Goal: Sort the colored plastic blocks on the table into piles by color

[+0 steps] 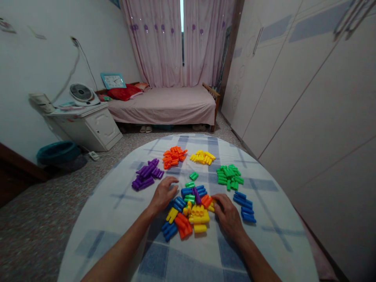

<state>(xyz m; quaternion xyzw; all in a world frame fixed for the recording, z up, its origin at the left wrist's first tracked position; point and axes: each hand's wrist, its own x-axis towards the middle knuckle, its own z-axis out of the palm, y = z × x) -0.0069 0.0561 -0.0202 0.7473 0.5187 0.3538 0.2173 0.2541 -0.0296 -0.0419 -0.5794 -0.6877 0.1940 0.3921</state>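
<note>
In the head view a mixed heap of finger-shaped plastic building blocks lies on the table between my hands. It holds blue blocks (169, 231), orange blocks (183, 226), yellow blocks (199, 217), green blocks (190, 199) and a purple block (196, 196). My left hand (165, 192) hovers at the heap's left edge, thumb and fingers apart, with nothing visible between them. At the right edge my right hand (226, 211) has its thumb and fingers closed about a small yellow block (211, 206), beside an orange one. The fingertips partly cover that yellow block.
Single-colour piles ring the heap: purple pile (146, 175), orange pile (174, 157), yellow pile (202, 157), green pile (229, 176), blue pile (245, 206). A checked cloth covers the round table (117, 235). Beyond stand a bed (170, 102), a white cabinet (102, 125) and a wardrobe (308, 98).
</note>
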